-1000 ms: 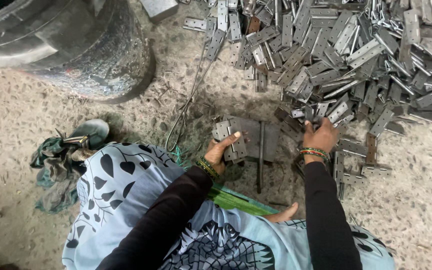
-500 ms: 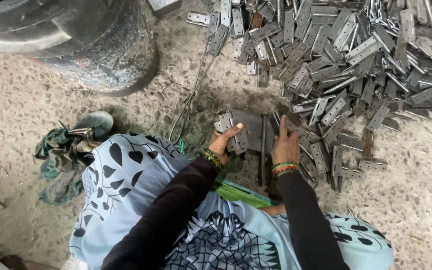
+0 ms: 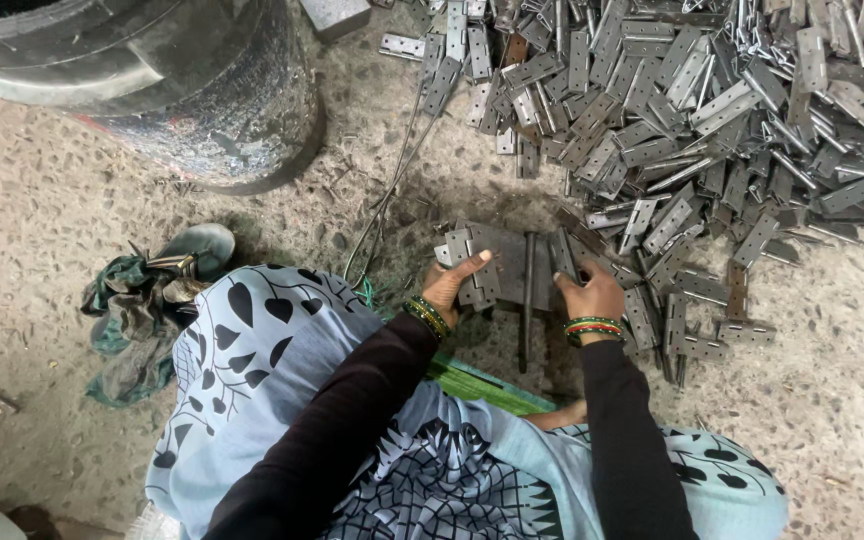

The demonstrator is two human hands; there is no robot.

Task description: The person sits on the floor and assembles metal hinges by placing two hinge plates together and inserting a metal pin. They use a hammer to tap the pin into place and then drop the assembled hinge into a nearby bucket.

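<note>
Left hand point(image 3: 452, 285): fingers curled, thumb extended, gripping a grey hinge leaf point(image 3: 474, 272) at the left edge of a dark metal block point(image 3: 514, 262) on the floor. Right hand point(image 3: 588, 292): fingers closed, pinching a hinge leaf point(image 3: 563, 254) at the right edge. Upright rod point(image 3: 527, 290) between hands. Hinge pile point(image 3: 692, 100) beyond; drum point(image 3: 182, 90) at upper left.

Soft, even daylight lit the scene, with no hard shadows. The heap of grey metal hinges point(image 3: 672, 130) gave off faint glints, and a dim shade lay under the dark round drum point(image 3: 152, 80) left of it. Focus was sharp; edges bowed slightly.
</note>
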